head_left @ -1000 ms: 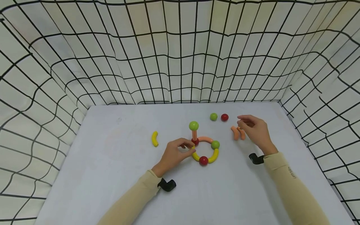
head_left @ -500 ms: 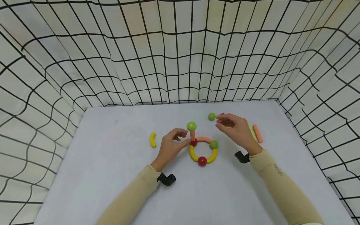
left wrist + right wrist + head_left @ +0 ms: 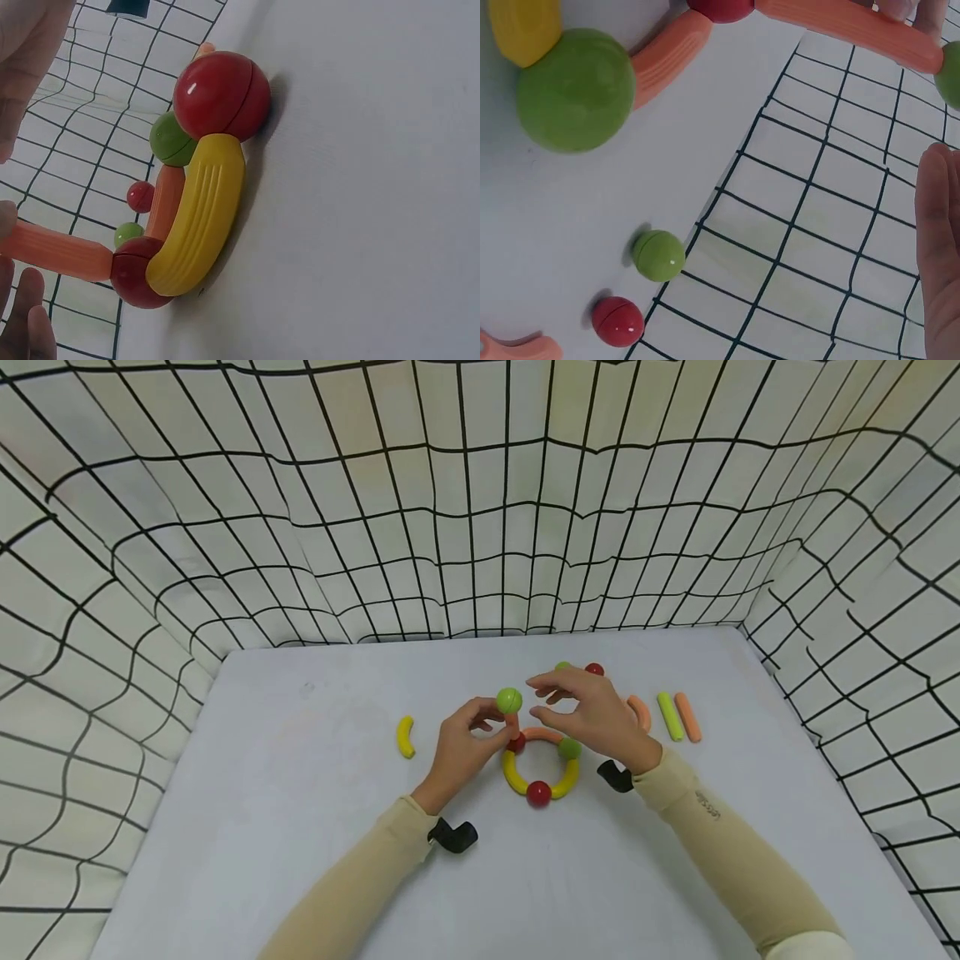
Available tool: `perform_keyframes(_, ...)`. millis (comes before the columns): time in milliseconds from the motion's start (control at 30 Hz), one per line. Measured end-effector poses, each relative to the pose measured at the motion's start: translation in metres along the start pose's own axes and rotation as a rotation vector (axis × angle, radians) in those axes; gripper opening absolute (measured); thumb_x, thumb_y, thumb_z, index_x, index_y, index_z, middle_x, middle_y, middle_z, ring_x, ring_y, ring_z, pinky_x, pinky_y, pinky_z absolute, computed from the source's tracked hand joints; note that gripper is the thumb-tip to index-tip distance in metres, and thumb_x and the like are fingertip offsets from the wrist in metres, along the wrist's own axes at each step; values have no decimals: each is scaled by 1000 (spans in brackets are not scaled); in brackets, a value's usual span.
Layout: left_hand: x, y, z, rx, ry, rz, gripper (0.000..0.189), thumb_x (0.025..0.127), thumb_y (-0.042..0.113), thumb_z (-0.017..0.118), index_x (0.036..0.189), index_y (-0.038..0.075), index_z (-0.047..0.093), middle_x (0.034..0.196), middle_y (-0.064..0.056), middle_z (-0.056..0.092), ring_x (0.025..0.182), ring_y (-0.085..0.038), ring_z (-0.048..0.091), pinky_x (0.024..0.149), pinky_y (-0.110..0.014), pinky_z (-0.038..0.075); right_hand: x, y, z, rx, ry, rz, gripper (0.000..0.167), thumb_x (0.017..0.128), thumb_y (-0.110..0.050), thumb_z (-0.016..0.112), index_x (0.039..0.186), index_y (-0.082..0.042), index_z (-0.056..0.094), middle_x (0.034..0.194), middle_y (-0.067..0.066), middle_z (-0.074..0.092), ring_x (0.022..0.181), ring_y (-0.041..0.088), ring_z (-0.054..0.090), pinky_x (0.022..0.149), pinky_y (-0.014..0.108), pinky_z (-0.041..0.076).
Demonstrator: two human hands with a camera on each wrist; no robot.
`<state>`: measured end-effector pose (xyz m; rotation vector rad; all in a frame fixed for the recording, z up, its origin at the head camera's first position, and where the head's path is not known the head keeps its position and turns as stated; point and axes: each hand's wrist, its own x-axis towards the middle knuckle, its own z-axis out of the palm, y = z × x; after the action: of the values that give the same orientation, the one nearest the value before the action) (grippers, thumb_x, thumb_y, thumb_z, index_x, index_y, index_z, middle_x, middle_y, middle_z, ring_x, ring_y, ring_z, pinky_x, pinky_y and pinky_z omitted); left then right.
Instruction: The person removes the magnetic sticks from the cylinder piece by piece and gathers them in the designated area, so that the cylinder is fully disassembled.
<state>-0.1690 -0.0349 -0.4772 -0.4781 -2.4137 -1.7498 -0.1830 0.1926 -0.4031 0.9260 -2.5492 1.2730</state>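
On the white table lies a ring of toy pieces: two yellow curved bars [image 3: 514, 775], an orange curved bar [image 3: 542, 734], a red ball [image 3: 538, 793] in front, a green ball [image 3: 569, 748] on the right and another red ball [image 3: 141, 274] at the back left. From that back red ball rises a straight orange stick [image 3: 64, 251] topped by a green ball [image 3: 509, 700]. My left hand [image 3: 463, 747] pinches this stick between thumb and fingers. To the right of the top ball, my right hand [image 3: 588, 714] holds nothing, thumb and fingers apart.
A loose yellow curved bar [image 3: 406, 737] lies left of the ring. Behind the right hand are a red ball [image 3: 594, 669] and a partly hidden green ball [image 3: 658, 256]. Farther right lie orange curved bars [image 3: 640, 713], a green stick [image 3: 670, 717] and an orange stick [image 3: 687, 718]. Black netting surrounds the table.
My right hand has moved left from the orange curved bars to beside the top green ball. My left hand has come up to the upright stick and taken hold of it.
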Motion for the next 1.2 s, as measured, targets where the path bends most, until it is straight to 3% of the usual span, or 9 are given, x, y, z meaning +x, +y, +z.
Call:
perform_keyframes(133,0,-1,1,-9,3,21,30,90,19,82,117,15,72,111,-5,76,105,-22,70,89,-46,60,4,-4,5,-17,-23,-16,38,88,-10,82,124,-8,72,117,7,73,103,24,70,87,38,64)
perform_keyframes(367,0,-1,3,24,-9,44,30,92,21,80,120,14,71,113,-3,75,106,-20,69,91,-35,59,8,-9,12,-50,-25,-17,37,85,-15,85,121,-13,73,117,2,74,103,17,68,87,34,63)
perform_keyframes(600,0,1,4,82,-29,50,34,91,23,80,122,12,70,116,-5,75,105,-21,69,98,-38,60,8,-12,15,-83,-1,-43,43,80,-21,91,119,-10,75,112,3,75,97,17,70,86,33,63)
perform_keyframes(1000,3,3,6,19,-65,65,32,91,17,80,120,9,70,118,-9,75,106,-24,73,95,-35,62,6,-10,15,-85,2,-54,41,81,-21,90,117,-12,75,111,2,75,97,15,72,88,30,61)
perform_keyframes(1200,3,4,6,6,-70,64,31,91,15,80,119,9,70,116,-10,75,105,-26,74,92,-39,63,5,-9,17,-57,1,-41,39,83,-18,88,120,-10,75,113,3,75,98,15,72,89,30,62)
